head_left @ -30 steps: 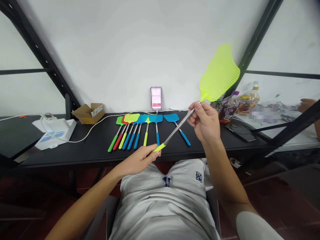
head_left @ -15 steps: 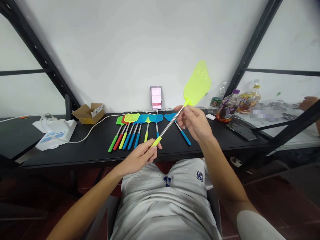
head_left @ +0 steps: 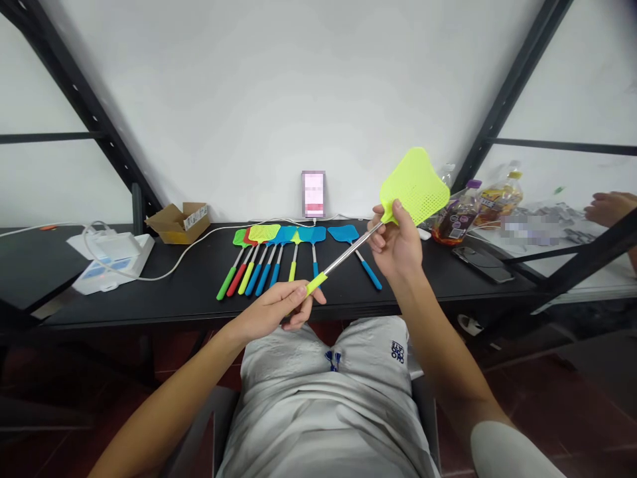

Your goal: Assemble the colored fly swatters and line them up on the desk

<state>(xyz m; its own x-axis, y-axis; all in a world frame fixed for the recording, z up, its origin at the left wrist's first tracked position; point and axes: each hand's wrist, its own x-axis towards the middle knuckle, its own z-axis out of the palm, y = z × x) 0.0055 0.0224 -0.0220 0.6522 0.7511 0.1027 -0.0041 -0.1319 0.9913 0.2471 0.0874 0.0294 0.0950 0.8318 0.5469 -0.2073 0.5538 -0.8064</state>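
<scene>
A yellow-green fly swatter with a metal shaft is held up at a slant above the black desk. My left hand is closed around its yellow grip. At the neck, just under the perforated head, my right hand pinches it with thumb and fingers. Behind my left hand several swatters in green, red, yellow and blue lie side by side, heads away from me, among them a green swatter at the left end. One blue swatter lies apart on the right, beneath the held shaft.
A phone leans on the wall with a white cable. Left are an open cardboard box and a white box. Right stand drink bottles and a dark phone. Another person's hand shows beyond the black frame.
The swatter's head swung left and down, then back right, turning its face toward me. My right hand slid along the shaft and now grips the neck. My left hand stays on the grip.
</scene>
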